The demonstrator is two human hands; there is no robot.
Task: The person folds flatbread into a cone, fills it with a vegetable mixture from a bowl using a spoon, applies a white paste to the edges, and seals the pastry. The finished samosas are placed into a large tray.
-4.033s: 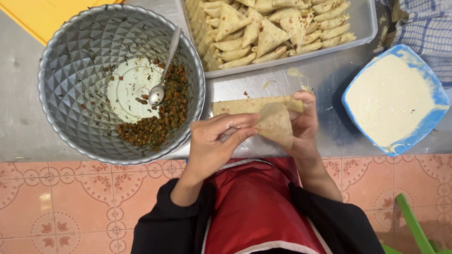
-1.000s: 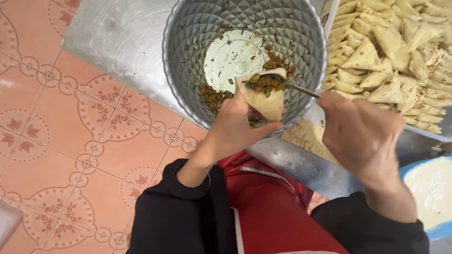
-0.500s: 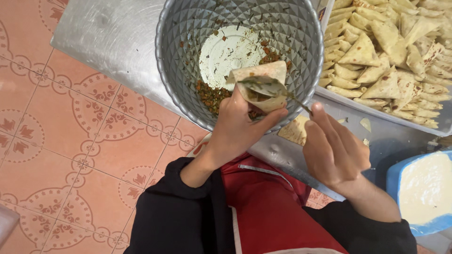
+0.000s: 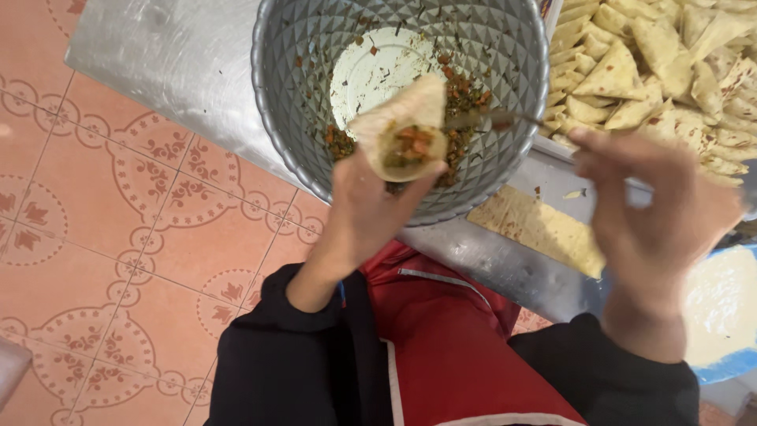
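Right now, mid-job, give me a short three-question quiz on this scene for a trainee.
1. True or false: the pastry cone in the left hand already has filling inside.
2. What does the right hand hold?
A. a knife
B. a spoon
C. a brush
3. Where do the folded triangles lie, seen from the metal bowl?

Key
1. True: orange and green filling shows in the cone's open mouth.
2. B: its tip reaches into the bowl, beside the cone.
3. In the tray at the picture's upper right, next to the bowl.
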